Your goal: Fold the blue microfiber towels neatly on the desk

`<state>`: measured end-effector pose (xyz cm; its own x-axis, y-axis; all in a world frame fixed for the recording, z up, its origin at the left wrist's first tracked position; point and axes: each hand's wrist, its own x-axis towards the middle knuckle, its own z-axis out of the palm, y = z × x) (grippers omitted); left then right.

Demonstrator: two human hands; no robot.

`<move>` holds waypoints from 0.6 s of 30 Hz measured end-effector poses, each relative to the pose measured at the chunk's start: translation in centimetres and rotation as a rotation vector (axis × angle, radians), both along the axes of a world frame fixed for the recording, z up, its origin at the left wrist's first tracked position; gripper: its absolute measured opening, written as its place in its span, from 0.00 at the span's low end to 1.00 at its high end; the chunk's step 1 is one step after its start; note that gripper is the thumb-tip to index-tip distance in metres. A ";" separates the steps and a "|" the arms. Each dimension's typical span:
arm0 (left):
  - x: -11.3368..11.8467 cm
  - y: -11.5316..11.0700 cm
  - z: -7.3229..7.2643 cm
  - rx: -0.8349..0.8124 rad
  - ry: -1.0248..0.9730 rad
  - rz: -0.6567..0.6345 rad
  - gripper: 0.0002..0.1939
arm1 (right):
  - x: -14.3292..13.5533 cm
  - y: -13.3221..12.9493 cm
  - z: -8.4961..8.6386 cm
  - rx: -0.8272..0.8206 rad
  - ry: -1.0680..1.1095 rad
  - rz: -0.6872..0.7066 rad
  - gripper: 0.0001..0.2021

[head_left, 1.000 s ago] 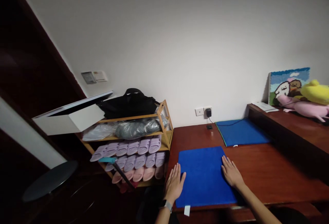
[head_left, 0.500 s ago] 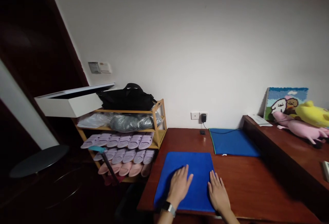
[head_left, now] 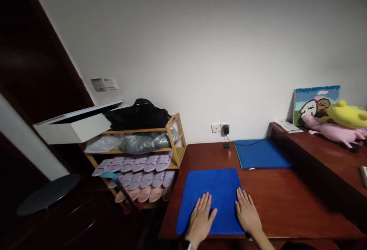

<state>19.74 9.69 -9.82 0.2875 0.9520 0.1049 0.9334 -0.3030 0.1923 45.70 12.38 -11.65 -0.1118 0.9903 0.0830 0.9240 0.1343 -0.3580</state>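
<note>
To the right of my right grip (head_left: 248, 212), a broad bare stretch of the counter (head_left: 286, 204) lay open as far as the dark side of a raised ledge (head_left: 329, 162), which walled off that side. Plush toys (head_left: 335, 127) crowded the ledge's top. Above both my grips the air was free. At the back, the wall (head_left: 186, 59) barred any reach, and a black plug (head_left: 226, 129) jutted from it, its thin cord (head_left: 249, 145) crossing the back blue cloth (head_left: 259, 155). On my left, the wooden rack (head_left: 180, 156) stood beside the counter, slippers (head_left: 140, 163) sticking out.
</note>
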 end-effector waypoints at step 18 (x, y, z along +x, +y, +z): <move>-11.0 1.0 0.1 -0.035 0.009 0.134 0.36 | 0.5 -2.9 -2.2 0.089 0.068 -0.027 0.31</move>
